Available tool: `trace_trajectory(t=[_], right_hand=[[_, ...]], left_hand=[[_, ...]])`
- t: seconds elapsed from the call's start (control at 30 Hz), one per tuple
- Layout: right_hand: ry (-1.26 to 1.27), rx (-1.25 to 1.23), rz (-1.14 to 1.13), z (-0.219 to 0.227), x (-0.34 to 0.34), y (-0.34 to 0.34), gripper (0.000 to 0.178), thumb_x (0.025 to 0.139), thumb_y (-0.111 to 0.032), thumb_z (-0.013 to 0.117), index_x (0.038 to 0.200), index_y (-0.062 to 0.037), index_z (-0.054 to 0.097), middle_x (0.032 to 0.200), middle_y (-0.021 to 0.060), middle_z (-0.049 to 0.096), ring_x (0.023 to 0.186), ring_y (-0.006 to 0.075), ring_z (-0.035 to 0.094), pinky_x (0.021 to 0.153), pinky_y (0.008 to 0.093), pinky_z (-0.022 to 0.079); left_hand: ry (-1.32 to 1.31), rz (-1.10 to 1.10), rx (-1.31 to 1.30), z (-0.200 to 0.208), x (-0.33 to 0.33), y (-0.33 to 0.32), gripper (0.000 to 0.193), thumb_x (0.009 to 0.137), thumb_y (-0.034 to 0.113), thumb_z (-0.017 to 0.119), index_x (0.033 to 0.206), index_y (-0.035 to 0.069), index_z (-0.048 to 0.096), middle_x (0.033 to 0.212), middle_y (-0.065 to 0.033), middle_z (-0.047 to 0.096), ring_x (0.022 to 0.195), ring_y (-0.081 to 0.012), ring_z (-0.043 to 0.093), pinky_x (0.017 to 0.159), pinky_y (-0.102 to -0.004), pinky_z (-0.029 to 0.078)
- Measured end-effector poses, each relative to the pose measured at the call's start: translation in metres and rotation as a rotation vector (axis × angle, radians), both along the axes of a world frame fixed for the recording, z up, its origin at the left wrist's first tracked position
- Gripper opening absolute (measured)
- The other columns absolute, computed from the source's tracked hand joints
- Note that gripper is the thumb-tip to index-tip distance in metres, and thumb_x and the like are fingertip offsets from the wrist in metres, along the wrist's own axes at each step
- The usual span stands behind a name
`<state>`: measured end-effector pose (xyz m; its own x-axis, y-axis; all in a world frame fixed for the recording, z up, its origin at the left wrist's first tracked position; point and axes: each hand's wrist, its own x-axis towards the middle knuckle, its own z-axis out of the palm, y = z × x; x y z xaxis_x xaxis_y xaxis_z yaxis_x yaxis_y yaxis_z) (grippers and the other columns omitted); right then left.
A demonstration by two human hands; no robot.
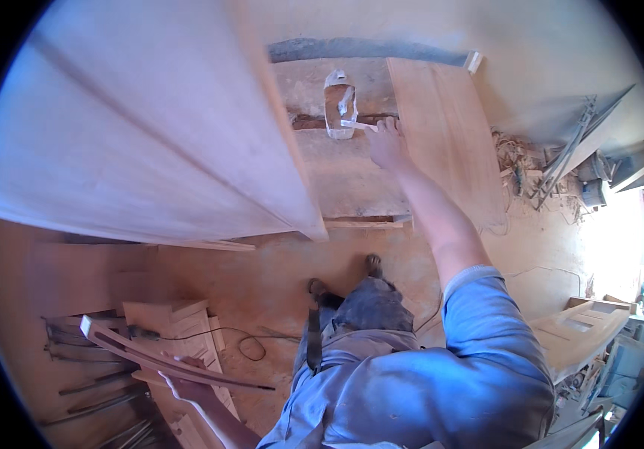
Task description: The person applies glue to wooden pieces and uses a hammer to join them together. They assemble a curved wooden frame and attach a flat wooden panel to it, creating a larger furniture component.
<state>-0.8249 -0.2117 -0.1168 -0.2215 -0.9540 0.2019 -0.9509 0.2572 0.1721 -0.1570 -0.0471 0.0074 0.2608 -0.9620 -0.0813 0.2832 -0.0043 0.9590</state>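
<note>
My right hand (pixel 389 144) reaches forward over the bench, its fingers closed round a pale flat stick (pixel 358 125). The tip of the stick is over the near end of an oblong open container (pixel 329 116), brown inside with white paste-like smears (pixel 345 99). At the lower left my left hand (pixel 188 385) holds a long, slightly curved wooden piece (pixel 123 346) with a slot along it. That piece is tilted, its pale end up to the left and its dark tip near my body. Part of my left hand's grip is hidden behind the wood.
A large wooden panel (pixel 150 105) stands close on the left. Another board (pixel 449 127) lies across the right of the worn bench (pixel 359 176). Below are stacked wooden pieces (pixel 176 322), metal clamps (pixel 75 352) and a dark cable (pixel 251 348). Scraps (pixel 516 157) pile up at the right.
</note>
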Motion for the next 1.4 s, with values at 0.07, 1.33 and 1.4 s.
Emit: trace_trajectory(t=[0.07,1.33,1.4], right_hand=[[-0.056,0.104,0.0,-0.014,-0.012,-0.028,0.031,0.092,-0.018,0.054,0.119,-0.012,0.068,0.112,0.0154,0.066,0.117,0.033,0.057,0.105,0.0504,0.041],[-1.082,1.128,0.125,0.005,-0.124,-0.185,0.043,0.091,0.002,0.048,0.13,-0.0015,0.064,0.087,0.0173,0.073,0.056,0.0179,0.066,0.043,0.0339,0.049],[-1.38,1.049,0.033,-0.011,-0.132,-0.163,0.046,0.092,0.003,0.047,0.135,-0.0027,0.061,0.086,0.0152,0.072,0.054,0.0155,0.064,0.043,0.032,0.048]], left_hand=[[-0.064,0.003,0.069,0.003,-0.005,0.014,0.063,0.104,0.055,0.045,0.148,0.01,0.042,0.079,-0.006,0.062,0.06,-0.0152,0.056,0.052,-0.0293,0.046],[-0.169,0.398,0.366,0.002,-0.259,0.192,0.051,0.097,0.051,0.062,0.087,0.001,0.058,0.069,-0.0116,0.062,0.054,-0.0248,0.064,0.048,-0.0366,0.056],[-0.18,0.366,0.36,0.006,-0.262,0.193,0.052,0.097,0.052,0.062,0.086,0.001,0.057,0.068,-0.0123,0.061,0.052,-0.0248,0.063,0.047,-0.0366,0.055]])
